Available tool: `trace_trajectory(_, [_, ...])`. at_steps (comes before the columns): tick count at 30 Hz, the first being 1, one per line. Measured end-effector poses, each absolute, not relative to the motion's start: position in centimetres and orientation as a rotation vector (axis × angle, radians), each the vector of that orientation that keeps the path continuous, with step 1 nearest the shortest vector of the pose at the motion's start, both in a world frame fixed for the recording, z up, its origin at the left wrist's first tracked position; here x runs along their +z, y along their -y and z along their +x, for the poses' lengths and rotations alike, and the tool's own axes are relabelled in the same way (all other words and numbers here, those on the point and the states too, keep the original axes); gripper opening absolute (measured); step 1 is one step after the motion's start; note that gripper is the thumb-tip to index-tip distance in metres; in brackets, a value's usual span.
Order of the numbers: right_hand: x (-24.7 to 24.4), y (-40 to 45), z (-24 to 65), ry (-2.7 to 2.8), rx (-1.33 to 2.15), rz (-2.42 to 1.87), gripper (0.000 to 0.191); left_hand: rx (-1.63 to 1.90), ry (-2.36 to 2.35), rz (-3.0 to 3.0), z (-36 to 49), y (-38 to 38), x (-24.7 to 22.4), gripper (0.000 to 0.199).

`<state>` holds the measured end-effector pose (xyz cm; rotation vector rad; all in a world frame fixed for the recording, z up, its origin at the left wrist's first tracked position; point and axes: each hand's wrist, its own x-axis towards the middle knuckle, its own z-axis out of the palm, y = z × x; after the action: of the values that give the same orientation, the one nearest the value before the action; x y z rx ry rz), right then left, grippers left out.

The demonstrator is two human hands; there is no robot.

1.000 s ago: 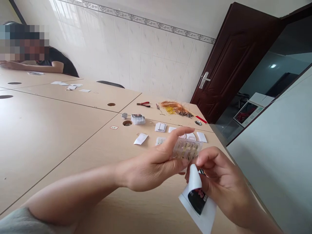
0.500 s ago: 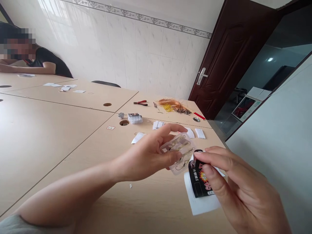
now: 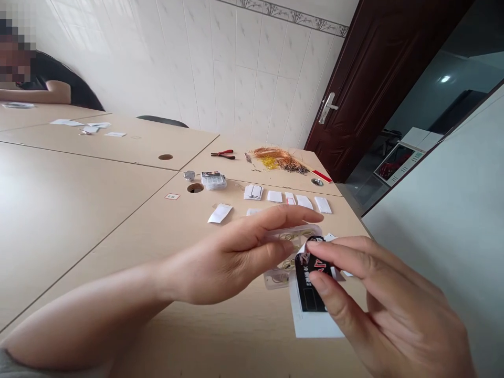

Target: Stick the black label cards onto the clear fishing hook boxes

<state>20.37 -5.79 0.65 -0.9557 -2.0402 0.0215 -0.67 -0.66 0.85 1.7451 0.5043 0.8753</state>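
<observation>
Two hands: left hand (image 3: 226, 257) curls round a clear plastic hook case (image 3: 276, 279). Right hand (image 3: 378, 304) pinches a white paper packet (image 3: 313, 323) at its 3 o'clock.

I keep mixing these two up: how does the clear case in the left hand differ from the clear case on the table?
The clear case is held up and tilted in the left hand, while the clear case on the table lies flat near a round desk hole. The held one shows gold-coloured wire loops; the table one's contents are too small to tell, and it has a dark label on top. A white packet partly hides the held one. Both are clear plastic.
</observation>
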Motion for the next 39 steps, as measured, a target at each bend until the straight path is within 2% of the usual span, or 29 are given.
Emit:
trace_trajectory(4, [0.9,6.3,20.0,2.003,0.045,-1.044,0.028,0.870,-0.471,1.733,-0.8,0.7,0.9,0.037])
trace_trajectory(10, [0.7,6.7,19.3,1.881,0.048,-1.095,0.027,0.859,-0.396,1.600,-0.7,0.2,0.5,0.023])
trace_trajectory(16, [0.6,6.9,19.2,1.857,0.073,-1.122,0.024,0.899,-0.416,1.575,-0.4,0.9,0.6,0.032])
trace_trajectory(33, [0.6,7.1,19.5,1.891,0.066,-1.113,0.027,0.941,-0.433,1.580,-0.2,1.3,0.6,0.017])
trace_trajectory(39, [0.6,7.0,19.2,1.848,0.140,-1.100,0.025,0.935,-0.451,1.573,-0.3,1.2,0.5,0.018])
